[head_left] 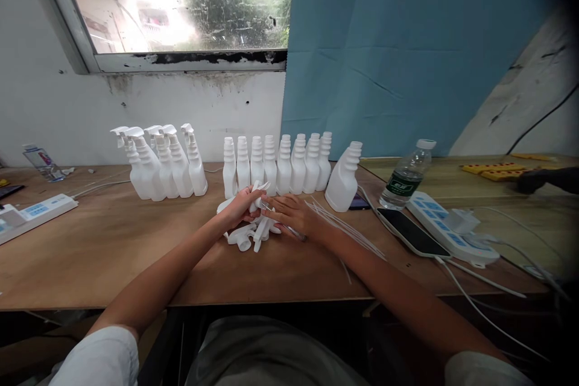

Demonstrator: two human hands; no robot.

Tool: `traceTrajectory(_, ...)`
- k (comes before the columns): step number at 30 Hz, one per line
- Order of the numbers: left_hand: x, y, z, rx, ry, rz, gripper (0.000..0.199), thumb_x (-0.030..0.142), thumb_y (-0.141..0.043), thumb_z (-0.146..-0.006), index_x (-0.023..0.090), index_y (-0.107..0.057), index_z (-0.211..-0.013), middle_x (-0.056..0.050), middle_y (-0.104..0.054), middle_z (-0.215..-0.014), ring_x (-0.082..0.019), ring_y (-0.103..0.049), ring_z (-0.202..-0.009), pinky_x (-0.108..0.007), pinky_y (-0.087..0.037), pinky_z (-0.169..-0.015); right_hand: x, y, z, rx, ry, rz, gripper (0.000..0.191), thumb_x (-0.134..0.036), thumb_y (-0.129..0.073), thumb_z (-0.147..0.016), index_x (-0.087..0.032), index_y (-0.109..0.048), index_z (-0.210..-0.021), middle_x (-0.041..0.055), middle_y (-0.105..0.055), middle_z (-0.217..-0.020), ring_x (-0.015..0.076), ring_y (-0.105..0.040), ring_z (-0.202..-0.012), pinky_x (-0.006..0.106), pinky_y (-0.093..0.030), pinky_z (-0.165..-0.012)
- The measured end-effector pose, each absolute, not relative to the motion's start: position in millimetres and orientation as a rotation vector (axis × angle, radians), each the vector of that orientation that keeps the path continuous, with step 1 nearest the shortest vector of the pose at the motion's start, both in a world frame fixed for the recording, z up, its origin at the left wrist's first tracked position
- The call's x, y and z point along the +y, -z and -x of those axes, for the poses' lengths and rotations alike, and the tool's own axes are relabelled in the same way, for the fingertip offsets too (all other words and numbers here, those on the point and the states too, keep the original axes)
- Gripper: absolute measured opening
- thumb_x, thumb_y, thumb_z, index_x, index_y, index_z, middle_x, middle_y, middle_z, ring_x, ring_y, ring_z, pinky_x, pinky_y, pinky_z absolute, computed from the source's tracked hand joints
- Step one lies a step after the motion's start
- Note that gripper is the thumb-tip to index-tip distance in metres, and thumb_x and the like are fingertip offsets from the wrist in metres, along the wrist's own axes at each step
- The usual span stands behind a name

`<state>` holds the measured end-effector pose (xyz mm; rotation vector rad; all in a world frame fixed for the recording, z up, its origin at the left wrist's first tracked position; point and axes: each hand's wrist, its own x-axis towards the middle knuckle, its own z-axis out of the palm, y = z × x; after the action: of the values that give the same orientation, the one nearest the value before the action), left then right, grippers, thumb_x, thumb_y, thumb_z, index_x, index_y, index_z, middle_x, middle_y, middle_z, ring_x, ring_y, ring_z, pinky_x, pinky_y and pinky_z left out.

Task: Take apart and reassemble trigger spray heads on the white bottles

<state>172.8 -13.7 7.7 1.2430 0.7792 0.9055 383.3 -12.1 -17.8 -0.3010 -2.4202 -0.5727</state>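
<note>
My left hand (244,206) is closed around a white spray head (259,193) above a small pile of white spray heads (242,236). Close against it on the right, my right hand (292,214) holds a thin metal tool (292,231), its fingers bent over the tool and near the spray head. Thin white tubes (353,234) lie partly beneath my right forearm. Behind my hands stands a row of white bottles (284,166) without heads, and one larger-looking open bottle (344,181) is at the right. Several bottles with spray heads (156,169) stand at the left.
A water bottle (404,178), a phone (411,232) and a power strip (452,232) with cables are on the right. Another power strip (43,211) and a clear bottle (44,164) are at the far left. A person's dark-covered hand (549,181) shows at the right edge.
</note>
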Motion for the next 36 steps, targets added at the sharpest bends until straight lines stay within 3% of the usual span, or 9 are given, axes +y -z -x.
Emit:
traceTrajectory(8, -10.3, -6.9, -169.9, 0.777, -0.914, -1.249, 0.035, 0.045, -0.066, -0.077, 0.020, -0.042, -0.078, 0.005, -0.045, -0.058, -0.004, -0.035, -0.038, -0.015, -0.015, -0.033, -12.3, 16.1, -384.6, -2.391, 0.590, 0.289, 0.034, -0.021, -0.047, -0.096, -0.024, -0.054, -0.129, 0.0126, -0.052, -0.141, 0.0221, -0.058, -0.117, 0.045, -0.049, -0.093)
traceTrajectory(12, -8.5, -9.0, -167.2, 0.805, -0.953, -1.294, 0.037, 0.047, -0.066, -0.078, 0.021, -0.041, -0.082, 0.006, -0.044, -0.057, -0.004, -0.033, -0.036, -0.017, -0.015, -0.033, -12.8, 10.1, -389.1, -2.306, 0.441, 0.301, 0.035, -0.020, -0.046, -0.095, -0.021, -0.055, -0.129, 0.0146, -0.055, -0.137, 0.0232, -0.061, -0.112, 0.045, -0.050, -0.089)
traceTrajectory(18, 2.1, -7.5, -154.3, 1.178, -1.103, -1.600, 0.045, 0.051, -0.068, -0.075, 0.019, -0.048, -0.101, 0.006, -0.048, -0.055, -0.008, -0.040, -0.038, -0.020, -0.026, -0.039, -9.0, 8.3, -405.7, -2.133, -0.092, 0.616, 0.031, -0.031, -0.043, -0.097, -0.022, -0.062, -0.120, 0.0066, -0.075, -0.095, 0.0199, -0.069, -0.081, 0.037, -0.052, -0.079)
traceTrajectory(24, 12.8, -1.4, -140.7, 1.394, -1.108, -1.910, 0.041, 0.049, -0.063, -0.076, 0.018, -0.053, -0.102, 0.005, -0.050, -0.054, -0.016, -0.050, -0.053, -0.024, -0.033, -0.052, -1.2, 14.8, -413.4, -1.973, -0.559, 0.874, 0.044, -0.052, -0.040, -0.096, -0.018, -0.064, -0.109, 0.0051, -0.073, -0.083, 0.0150, -0.065, -0.062, 0.027, -0.052, -0.063)
traceTrajectory(28, 18.0, 1.1, -133.0, 1.470, -1.047, -2.116, 0.032, 0.044, -0.059, -0.077, 0.020, -0.053, -0.098, 0.001, -0.057, -0.068, -0.020, -0.054, -0.067, -0.026, -0.035, -0.061, 5.9, 16.0, -416.4, -1.828, -0.744, 1.040, 0.055, -0.062, -0.039, -0.091, -0.015, -0.064, -0.080, 0.0034, -0.064, -0.055, 0.0131, -0.055, -0.043, 0.023, -0.043, -0.045)
traceTrajectory(31, 21.7, 1.0, -127.0, 1.503, -0.955, -2.193, 0.029, 0.040, -0.055, -0.077, 0.021, -0.052, -0.098, 0.001, -0.058, -0.069, -0.021, -0.055, -0.067, -0.027, -0.036, -0.063, 11.5, 14.1, -420.1, -1.866, -0.771, 1.235, 0.056, -0.059, -0.036, -0.091, -0.016, -0.058, -0.063, 0.0030, -0.058, -0.042, 0.0114, -0.049, -0.036, 0.022, -0.039, -0.044)
traceTrajectory(36, 24.5, -1.4, -119.8, 1.470, -0.893, -2.224, 0.023, 0.034, -0.052, -0.076, 0.019, -0.058, -0.091, 0.000, -0.062, -0.074, -0.020, -0.056, -0.070, -0.027, -0.037, -0.065, 17.9, 12.1, -426.9, -1.997, -0.811, 1.379, 0.053, -0.049, -0.035, -0.092, -0.017, -0.055, -0.055, 0.0030, -0.055, -0.037, 0.0117, -0.047, -0.034, 0.023, -0.036, -0.044)
